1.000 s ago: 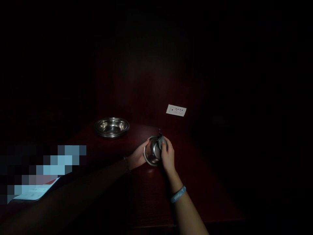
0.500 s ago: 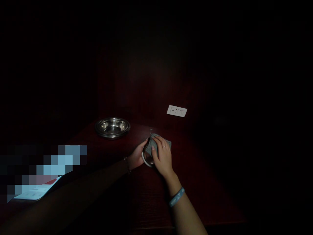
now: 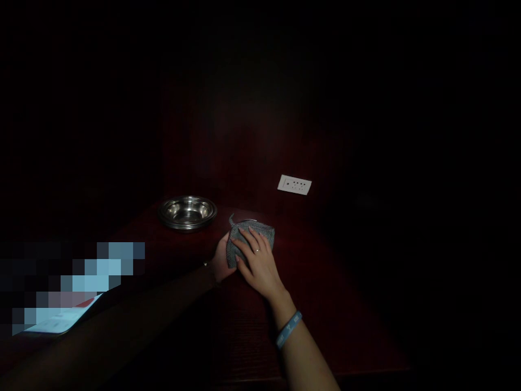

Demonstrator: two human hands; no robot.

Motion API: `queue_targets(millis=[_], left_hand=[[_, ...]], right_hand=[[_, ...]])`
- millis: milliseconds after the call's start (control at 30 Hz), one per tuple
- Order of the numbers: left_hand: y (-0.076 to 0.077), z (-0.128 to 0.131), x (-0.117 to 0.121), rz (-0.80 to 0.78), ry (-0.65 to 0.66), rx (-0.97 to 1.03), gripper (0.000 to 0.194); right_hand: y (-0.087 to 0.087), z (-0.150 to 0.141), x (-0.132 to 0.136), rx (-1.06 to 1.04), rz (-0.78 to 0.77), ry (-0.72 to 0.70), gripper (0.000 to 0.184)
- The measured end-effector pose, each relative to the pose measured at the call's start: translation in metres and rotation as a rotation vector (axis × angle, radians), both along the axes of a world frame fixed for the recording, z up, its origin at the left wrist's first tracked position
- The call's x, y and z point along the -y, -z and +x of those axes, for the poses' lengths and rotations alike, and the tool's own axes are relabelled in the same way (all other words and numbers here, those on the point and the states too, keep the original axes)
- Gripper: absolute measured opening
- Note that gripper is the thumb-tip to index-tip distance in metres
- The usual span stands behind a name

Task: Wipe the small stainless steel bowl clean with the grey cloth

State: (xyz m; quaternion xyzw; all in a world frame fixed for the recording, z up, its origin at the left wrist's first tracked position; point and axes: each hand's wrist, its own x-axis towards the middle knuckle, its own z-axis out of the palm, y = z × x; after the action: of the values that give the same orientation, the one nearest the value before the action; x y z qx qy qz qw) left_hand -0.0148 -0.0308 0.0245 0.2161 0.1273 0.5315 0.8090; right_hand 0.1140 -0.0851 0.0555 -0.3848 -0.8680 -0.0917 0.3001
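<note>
My left hand (image 3: 222,262) grips the left side of a round steel dish (image 3: 249,220), mostly hidden under a grey cloth (image 3: 266,232). Only a thin arc of the dish's far rim shows above the cloth. Pressed onto the cloth from above is my right hand (image 3: 255,260), its fingers spread over the fabric. A hanging loop sticks up at the cloth's upper left corner. Behind and to the left, a few shallow steel dishes (image 3: 187,213) sit nested in a stack on the dark red table.
A white wall socket plate (image 3: 294,184) is on the dark red panel behind the table (image 3: 317,304). At lower left lies a lit screen (image 3: 57,320), partly pixelated. The surroundings are very dark.
My right hand has slid left with the cloth, which now covers nearly all of the dish. The dish's near rim, visible before, is hidden; my left hand has shifted slightly left.
</note>
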Motion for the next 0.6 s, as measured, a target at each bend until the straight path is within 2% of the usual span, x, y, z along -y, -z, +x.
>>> queue_targets(millis=[67,200,400,600], left_hand=[[-0.011,0.004,0.003,-0.055,-0.061,0.020,0.034],[-0.024,0.008,0.009,-0.149,-0.050,0.032,0.036],[-0.024,0.009,0.009,-0.096,-0.019,0.073,0.035],[-0.025,0.009,0.010,-0.111,-0.018,0.081,0.035]], right_hand=[[0.002,0.003,-0.002,-0.040,0.008,0.031,0.043],[0.005,0.005,-0.004,-0.153,0.020,0.109,0.047],[0.011,0.008,-0.009,-0.336,0.010,0.206,0.063],[0.010,0.010,-0.011,-0.359,-0.034,0.207,0.063]])
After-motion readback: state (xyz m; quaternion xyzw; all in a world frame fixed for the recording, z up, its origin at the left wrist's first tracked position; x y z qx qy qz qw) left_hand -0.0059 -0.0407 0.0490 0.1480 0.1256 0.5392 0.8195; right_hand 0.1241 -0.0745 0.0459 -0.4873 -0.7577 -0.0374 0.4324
